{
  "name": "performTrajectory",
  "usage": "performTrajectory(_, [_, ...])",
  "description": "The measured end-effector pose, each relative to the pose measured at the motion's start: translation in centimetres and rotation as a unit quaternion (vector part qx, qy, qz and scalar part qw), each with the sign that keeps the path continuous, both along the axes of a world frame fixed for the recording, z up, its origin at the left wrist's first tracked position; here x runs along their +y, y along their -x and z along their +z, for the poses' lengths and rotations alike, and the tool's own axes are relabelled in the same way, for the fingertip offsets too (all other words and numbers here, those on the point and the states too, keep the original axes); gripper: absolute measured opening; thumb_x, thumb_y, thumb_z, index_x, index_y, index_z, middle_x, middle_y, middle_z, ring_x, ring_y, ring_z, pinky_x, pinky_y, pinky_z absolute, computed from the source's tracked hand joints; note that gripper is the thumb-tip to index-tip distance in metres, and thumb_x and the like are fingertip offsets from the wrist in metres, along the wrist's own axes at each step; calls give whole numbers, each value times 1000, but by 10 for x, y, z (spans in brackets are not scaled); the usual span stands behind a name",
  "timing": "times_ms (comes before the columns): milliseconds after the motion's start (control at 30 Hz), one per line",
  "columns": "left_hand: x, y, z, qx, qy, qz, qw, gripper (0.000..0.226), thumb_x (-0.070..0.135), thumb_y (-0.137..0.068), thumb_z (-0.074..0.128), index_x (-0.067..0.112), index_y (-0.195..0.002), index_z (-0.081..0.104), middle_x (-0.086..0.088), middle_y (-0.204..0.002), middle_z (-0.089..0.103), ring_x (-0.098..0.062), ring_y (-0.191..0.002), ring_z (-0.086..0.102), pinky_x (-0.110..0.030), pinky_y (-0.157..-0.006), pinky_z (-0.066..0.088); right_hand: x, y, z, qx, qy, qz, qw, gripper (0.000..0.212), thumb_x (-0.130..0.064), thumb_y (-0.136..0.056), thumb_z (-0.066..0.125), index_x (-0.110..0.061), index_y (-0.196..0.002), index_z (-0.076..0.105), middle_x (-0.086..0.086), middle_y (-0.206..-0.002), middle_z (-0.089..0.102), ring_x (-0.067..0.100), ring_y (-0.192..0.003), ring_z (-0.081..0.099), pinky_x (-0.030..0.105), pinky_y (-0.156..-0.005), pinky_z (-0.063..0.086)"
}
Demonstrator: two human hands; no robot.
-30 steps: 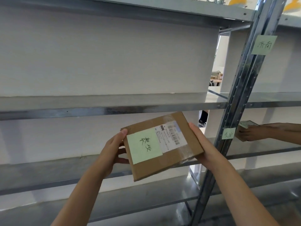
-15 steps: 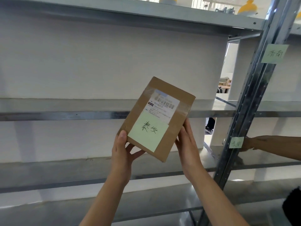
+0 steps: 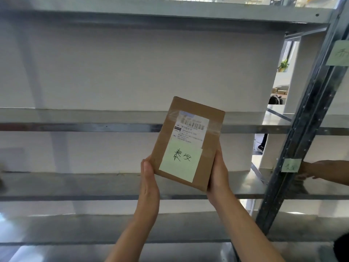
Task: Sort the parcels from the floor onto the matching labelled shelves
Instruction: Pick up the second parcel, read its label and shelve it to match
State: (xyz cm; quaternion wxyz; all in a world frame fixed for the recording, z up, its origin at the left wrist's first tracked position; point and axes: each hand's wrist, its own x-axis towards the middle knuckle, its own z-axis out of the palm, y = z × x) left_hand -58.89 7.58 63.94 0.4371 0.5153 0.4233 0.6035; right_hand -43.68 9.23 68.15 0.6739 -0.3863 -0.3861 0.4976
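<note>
A flat brown cardboard parcel point(image 3: 211, 148) stands nearly upright in front of the metal shelving, its face toward me. It bears a white shipping label and a pale green note point(image 3: 179, 161) with handwritten characters. My left hand point(image 3: 149, 178) presses its lower left edge. My right hand point(image 3: 217, 173) grips its lower right edge. The parcel's top overlaps the front rail of the middle shelf point(image 3: 75, 127). Its bottom hangs above the lower shelf point(image 3: 75, 186). The shelf upright point(image 3: 302, 133) carries a matching green label point(image 3: 290, 165) and another green label point(image 3: 338, 52) higher up.
Another person's hand point(image 3: 311, 170) reaches onto the neighbouring shelf bay at the right, beside the upright. A white wall stands behind the shelves. A further shelf point(image 3: 75, 229) lies below, and a top shelf point(image 3: 151, 8) runs overhead.
The parcel rose from a flat tilt at lower-shelf height and turned upright, its note now at the bottom. Both hands shifted to its lower edges. The view moved closer.
</note>
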Motion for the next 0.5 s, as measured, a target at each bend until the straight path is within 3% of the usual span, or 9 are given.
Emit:
performTrajectory(67, [-12,-3,6,8,17,12,1000,77,94,-75,14,48,-125,50,10,-138,57,6,-131,47,-31,-117,31,-5,-2,5,19,-4,15,1000,44,-55,-101,38,-32,-133,60,2,-118,75,25,-110,71,44,-93,58])
performTrajectory(133, [-25,-5,13,9,19,11,1000,68,85,-81,16,49,-128,48,22,-128,59,14,-121,48,-20,-109,28,-10,-6,11,32,-8,29,999,44,-54,-101,39,-32,-134,59,2,-117,75,25,-107,73,40,-84,60])
performTrajectory(200, [-33,-4,16,7,25,9,1000,84,83,-83,13,37,-147,42,19,-142,54,4,-135,43,-21,-110,21,-14,-10,15,48,-4,39,998,43,-52,-102,40,-32,-135,59,1,-115,76,23,-101,75,33,-72,62])
performTrajectory(267, [-43,-1,21,6,17,29,999,68,69,-93,11,41,-147,41,13,-154,45,-1,-142,34,-24,-113,18,-19,-14,16,75,17,54,996,44,-52,-100,44,-29,-133,62,3,-112,77,23,-95,76,31,-66,62])
performTrajectory(333, [-50,5,24,19,-6,44,999,48,60,-100,21,48,-138,46,12,-157,44,-3,-144,36,-32,-121,22,-23,-18,13,88,22,82,992,45,-51,-99,46,-26,-131,64,6,-114,76,26,-96,76,33,-67,63])
performTrajectory(400, [-53,13,19,57,-29,40,997,51,62,-102,32,44,-148,44,10,-156,48,-10,-144,43,-46,-122,32,-29,-18,13,78,18,114,990,42,-48,-100,46,-24,-129,66,6,-110,77,24,-91,77,32,-63,62])
performTrajectory(500, [-60,22,10,67,-33,51,996,55,52,-102,31,36,-153,40,6,-151,55,-16,-141,50,-52,-117,39,-36,-13,9,58,7,152,987,38,-42,-103,43,-24,-129,65,4,-105,79,23,-88,78,30,-60,61])
